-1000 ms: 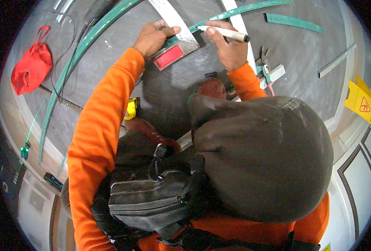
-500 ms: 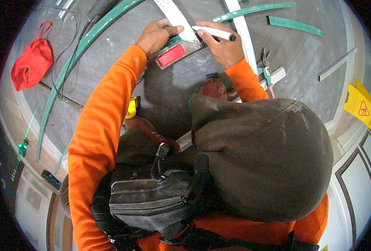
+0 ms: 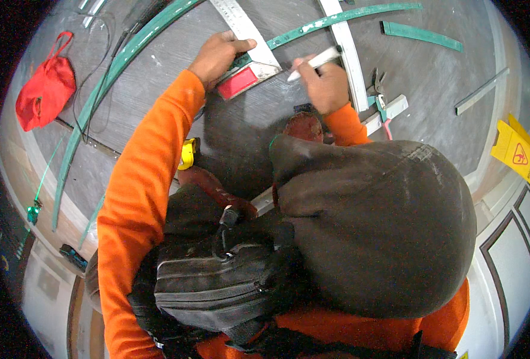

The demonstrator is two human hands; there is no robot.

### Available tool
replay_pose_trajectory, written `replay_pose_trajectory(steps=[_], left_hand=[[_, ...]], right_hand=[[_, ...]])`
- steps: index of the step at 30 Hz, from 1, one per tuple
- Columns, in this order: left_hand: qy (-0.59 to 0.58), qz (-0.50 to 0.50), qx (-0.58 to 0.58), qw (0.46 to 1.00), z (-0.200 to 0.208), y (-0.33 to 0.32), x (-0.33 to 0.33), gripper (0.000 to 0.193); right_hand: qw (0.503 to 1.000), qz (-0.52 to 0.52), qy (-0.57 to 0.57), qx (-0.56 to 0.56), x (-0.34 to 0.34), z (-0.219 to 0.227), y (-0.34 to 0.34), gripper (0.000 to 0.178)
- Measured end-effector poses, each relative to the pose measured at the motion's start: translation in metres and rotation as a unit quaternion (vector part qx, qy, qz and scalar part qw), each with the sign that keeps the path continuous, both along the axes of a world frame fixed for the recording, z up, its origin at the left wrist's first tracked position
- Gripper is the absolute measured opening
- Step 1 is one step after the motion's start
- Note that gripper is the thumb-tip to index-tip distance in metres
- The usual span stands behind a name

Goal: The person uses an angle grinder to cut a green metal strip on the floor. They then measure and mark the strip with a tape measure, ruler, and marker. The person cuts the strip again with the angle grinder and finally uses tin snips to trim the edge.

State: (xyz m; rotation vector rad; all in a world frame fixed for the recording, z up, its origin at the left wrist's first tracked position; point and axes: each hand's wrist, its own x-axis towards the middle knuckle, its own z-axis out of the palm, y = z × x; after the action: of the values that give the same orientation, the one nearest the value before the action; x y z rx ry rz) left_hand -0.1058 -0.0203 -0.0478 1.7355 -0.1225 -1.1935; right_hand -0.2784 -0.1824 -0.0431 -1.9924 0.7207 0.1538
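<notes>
Though pale-bladed, a square (image 3: 261,54) with a red-panelled stock (image 3: 238,82).

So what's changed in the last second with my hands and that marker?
Your right hand has drawn back from the curved green strip toward you, still holding the marker, whose white end swung toward you. Your left hand stays on the metal square.
</notes>
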Motion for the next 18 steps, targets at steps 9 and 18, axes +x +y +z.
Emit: replay_pose_trajectory(steps=[9, 18], left_hand=[[-0.005, -0.02, 0.002, 1.0, -0.009, 0.009, 0.005, 0.036], [0.004, 0.011, 0.004, 1.0, 0.006, 0.008, -0.001, 0.038]], right_hand=[[0.905, -0.14, -0.016, 0.402, 0.001, -0.031, 0.057, 0.041], [0.898, -0.137, -0.029, 0.417, 0.004, -0.033, 0.058, 0.04]])
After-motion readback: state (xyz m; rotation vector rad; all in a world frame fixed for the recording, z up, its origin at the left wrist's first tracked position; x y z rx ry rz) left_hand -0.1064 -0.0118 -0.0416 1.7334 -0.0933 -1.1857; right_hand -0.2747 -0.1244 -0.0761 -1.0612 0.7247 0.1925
